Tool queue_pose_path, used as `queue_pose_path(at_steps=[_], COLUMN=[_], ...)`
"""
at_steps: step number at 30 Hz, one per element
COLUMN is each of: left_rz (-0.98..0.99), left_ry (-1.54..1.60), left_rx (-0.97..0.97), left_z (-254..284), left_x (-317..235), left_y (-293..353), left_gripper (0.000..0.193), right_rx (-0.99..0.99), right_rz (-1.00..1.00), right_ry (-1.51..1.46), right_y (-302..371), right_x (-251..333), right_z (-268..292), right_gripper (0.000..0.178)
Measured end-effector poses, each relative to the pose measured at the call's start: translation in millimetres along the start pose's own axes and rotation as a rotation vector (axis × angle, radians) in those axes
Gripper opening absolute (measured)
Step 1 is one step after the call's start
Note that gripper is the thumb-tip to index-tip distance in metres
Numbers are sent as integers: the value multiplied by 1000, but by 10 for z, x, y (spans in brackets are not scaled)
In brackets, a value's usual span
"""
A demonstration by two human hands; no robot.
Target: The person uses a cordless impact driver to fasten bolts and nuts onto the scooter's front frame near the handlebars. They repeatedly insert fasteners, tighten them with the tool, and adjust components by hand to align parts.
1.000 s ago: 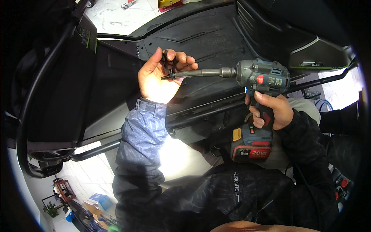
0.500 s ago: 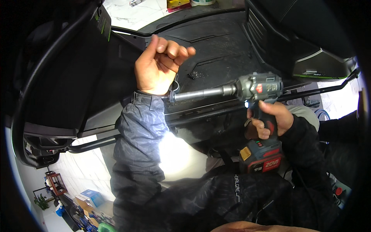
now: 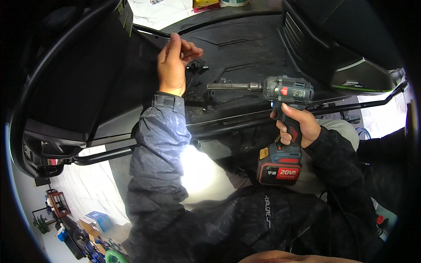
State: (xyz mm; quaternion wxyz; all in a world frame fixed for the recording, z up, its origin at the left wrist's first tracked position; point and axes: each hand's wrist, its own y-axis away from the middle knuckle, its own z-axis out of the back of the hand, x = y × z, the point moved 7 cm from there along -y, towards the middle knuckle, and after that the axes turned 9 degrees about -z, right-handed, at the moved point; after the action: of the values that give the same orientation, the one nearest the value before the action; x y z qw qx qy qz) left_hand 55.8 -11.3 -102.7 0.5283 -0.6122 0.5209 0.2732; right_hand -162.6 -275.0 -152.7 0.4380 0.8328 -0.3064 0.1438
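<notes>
My right hand (image 3: 305,127) is wrapped round the grip of a cordless impact wrench (image 3: 294,91). The wrench carries a long metal socket (image 3: 233,86) that points left, toward my left wrist without touching it. Below the grip hangs its red and black battery (image 3: 280,172). My left hand (image 3: 172,65) is raised over the black floor panel (image 3: 252,50), thumb up and fingers loosely bent, with nothing seen in it. Just beyond its wrist, small dark fasteners (image 3: 198,68) lie on the panel, partly hidden by the hand.
A black tubular bar (image 3: 237,127) runs across in front of me. To the right stands a dark seat base (image 3: 368,72); to the left, a black curved frame (image 3: 48,65). Boxes (image 3: 98,221) and a green coil (image 3: 115,256) sit at lower left.
The wrench has lifted and drawn away from my left wrist, its socket now slightly higher. My left hand has turned side-on and risen a little, uncovering the small fasteners.
</notes>
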Motion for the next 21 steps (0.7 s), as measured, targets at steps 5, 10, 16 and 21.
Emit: queue_pose_path(at_steps=[5, 10, 16, 21], left_rz=[188, 238, 174, 53], left_ry=[-1049, -1291, -1265, -1186], left_rx=[441, 847, 916, 847], left_z=[6, -230, -77, -70], left_x=[-39, 23, 242, 172], left_y=[230, 1076, 1204, 1263], left_gripper=[50, 69, 36, 30], right_rx=[-31, -135, -153, -179], right_rz=[51, 123, 196, 187], right_ry=[-34, -113, -120, -122], right_y=[25, 49, 127, 181], right_x=[28, 93, 189, 202], right_z=[48, 187, 219, 204], right_gripper=[42, 40, 41, 41])
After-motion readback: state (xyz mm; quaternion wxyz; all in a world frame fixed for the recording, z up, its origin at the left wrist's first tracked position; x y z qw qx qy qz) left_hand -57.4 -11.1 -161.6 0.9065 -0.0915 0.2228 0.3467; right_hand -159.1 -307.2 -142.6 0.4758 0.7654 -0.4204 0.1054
